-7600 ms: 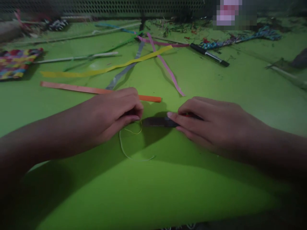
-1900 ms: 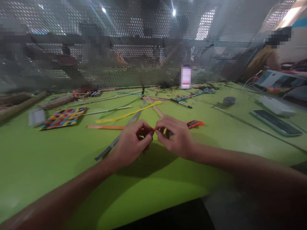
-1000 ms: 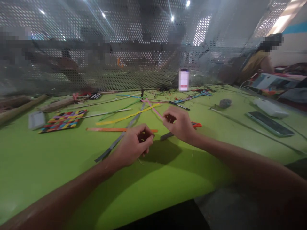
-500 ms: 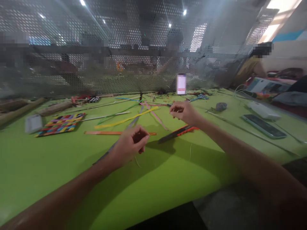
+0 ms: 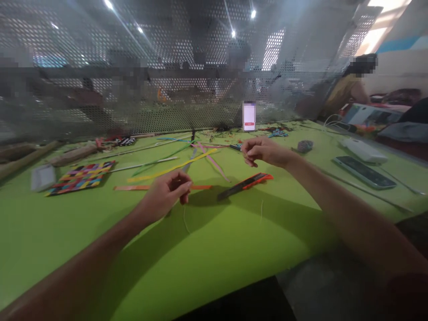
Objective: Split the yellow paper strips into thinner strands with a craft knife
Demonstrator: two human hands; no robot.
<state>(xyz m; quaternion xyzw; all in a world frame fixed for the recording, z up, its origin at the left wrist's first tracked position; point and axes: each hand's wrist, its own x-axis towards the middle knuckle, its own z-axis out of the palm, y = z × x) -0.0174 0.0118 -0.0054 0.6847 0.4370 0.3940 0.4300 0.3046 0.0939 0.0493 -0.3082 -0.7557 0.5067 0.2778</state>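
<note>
L hand point(image 5: 169, 191) & R hand point(image 5: 262, 150) now apart, both curled, can't tell if holding anything. Cutter point(image 5: 248, 182) now uncovered on table point(image 5: 214, 249); two-handed work prob. paused.

i count two hands point(image 5: 169, 189), one orange-handled cutter point(image 5: 245, 183), two pale threads point(image 5: 261, 211), one orange strip point(image 5: 200, 187), one yellow strip point(image 5: 174, 166), one woven mat point(image 5: 82, 177).

head cam | fwd+dn | near hands point(image 5: 163, 192) | tbl point(image 5: 207, 254) to mesh panel point(image 5: 174, 117)
</note>
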